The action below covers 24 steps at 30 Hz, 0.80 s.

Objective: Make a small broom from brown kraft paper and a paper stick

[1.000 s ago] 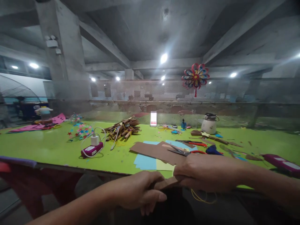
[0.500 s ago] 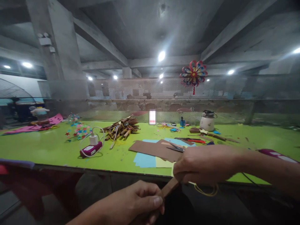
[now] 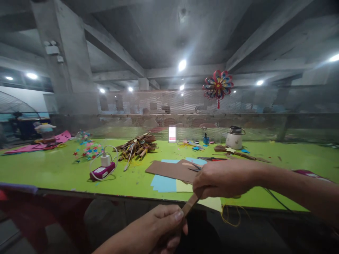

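Both my hands grip one thin brown rolled paper stick (image 3: 190, 205) that slants up to the right, in front of the green table's near edge. My left hand (image 3: 159, 227) holds its lower end, low in the view. My right hand (image 3: 221, 178) is closed around its upper end, just over the table edge. A loop of yellow string (image 3: 231, 216) hangs below my right hand. Behind my right hand lie brown paper sheets (image 3: 172, 169) on blue and yellow sheets (image 3: 162, 183).
On the green table (image 3: 53, 169) sit a purple power bank with white charger (image 3: 102, 171), a pile of brown paper sticks (image 3: 136, 146), scattered paper stars (image 3: 88, 148), a lit phone (image 3: 172, 134) and a white pot (image 3: 234, 139). A paper flower (image 3: 218, 84) hangs on the mesh screen.
My hands drew apart, the left hand sinking toward me, so more of the brown stick shows between them. My right hand shifted slightly left and up over the table edge.
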{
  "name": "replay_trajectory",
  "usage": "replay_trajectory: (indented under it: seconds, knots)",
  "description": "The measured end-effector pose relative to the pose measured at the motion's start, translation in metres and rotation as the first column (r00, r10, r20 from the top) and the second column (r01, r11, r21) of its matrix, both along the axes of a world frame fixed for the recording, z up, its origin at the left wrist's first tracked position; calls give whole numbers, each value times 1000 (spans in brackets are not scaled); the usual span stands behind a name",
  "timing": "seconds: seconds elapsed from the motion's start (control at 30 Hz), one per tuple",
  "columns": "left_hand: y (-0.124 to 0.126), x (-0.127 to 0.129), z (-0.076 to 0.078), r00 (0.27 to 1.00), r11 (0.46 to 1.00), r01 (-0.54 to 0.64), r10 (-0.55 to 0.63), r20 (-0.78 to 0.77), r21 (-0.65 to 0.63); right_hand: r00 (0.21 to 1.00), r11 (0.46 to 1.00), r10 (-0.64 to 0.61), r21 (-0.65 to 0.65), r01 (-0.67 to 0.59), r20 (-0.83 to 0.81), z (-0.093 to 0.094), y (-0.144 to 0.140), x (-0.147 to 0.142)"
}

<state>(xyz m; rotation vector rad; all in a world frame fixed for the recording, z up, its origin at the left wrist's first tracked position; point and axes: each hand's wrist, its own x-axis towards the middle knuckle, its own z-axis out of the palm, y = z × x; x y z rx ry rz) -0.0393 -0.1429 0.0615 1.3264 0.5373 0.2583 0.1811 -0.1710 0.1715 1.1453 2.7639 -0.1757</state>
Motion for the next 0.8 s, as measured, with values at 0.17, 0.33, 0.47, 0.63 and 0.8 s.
replay_trajectory:
  seconds: [0.17,0.33,0.47,0.63,0.8]
  knots:
    - [4,3,-5,999,995,-33,31,21,99,988,994,-94,-63,87,-121,-4,16,15]
    - [5,4,-12,992,972,-127,121,39,197,957,979,-198,-98,181,-210,5,29,44]
    - [8,3,-17,980,957,-197,198,17,213,922,974,-225,-89,207,-315,6,33,63]
    - [16,2,-24,953,950,-289,273,128,121,838,947,-298,-31,320,-458,1,30,80]
    - [18,2,-30,931,939,-338,323,171,61,800,922,-340,-10,386,-494,-3,20,94]
